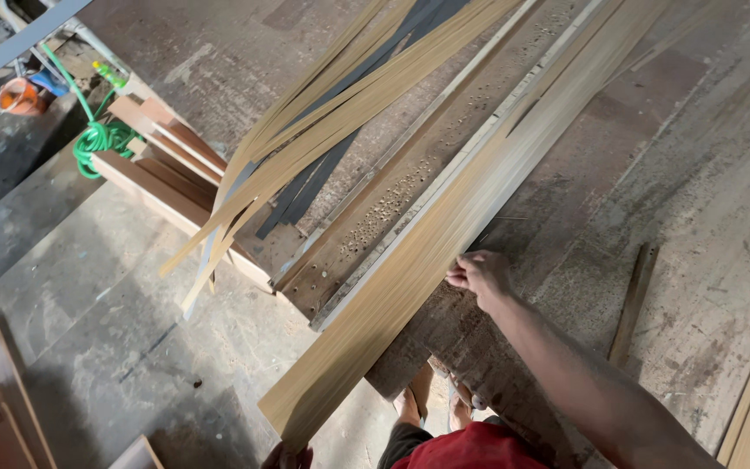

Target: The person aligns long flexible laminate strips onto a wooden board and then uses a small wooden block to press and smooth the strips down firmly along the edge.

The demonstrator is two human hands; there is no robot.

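Note:
A long tan veneer sheet (444,234) lies diagonally across a worn wooden workbench (696,200), its near end hanging past the bench edge. My right hand (479,274) pinches the sheet's right edge about midway along. My left hand (286,456) grips the sheet's near lower end at the bottom of the view; only its fingertips show. A perforated wooden rail (392,200) runs beside the sheet on its left.
A bundle of loose tan and dark strips (332,113) fans out over the bench's left edge. Stacked boards (167,165), a green coiled hose (97,139) and an orange bucket (19,95) sit on the concrete floor at left. A thin wooden stick (634,304) lies on the bench.

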